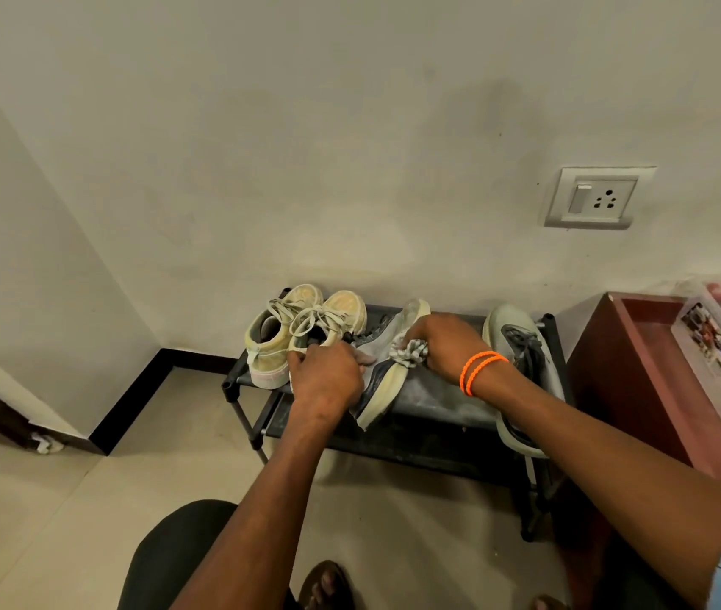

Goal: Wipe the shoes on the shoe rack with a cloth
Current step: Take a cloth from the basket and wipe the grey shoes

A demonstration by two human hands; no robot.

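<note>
We find the grey, cream-soled sneaker point(383, 367) tipped onto its side on the top shelf of the low black tube-framed shoe rack point(433, 400), heel overhanging the front edge. The left hand point(325, 380) grips its collar, fingers curled round the upper. The right hand point(446, 347) pinches a bunched grey-and-white checked cloth point(409, 352) and presses it against the sneaker's sidewall.

Risks, in our judgement: the tilted sneaker rests partly past the shelf edge, so a hard wiping stroke or a slackened left grip could slide it to the floor. The pair of pale yellow lace-up high-tops point(301, 334) sits touching the left hand; an elbow shift could knock them over. The shelf surface looks dusty, so the cloth may re-soil the shoe. The pale grey trainer point(521, 367) lies just beside the right wrist and could be nudged.
</note>
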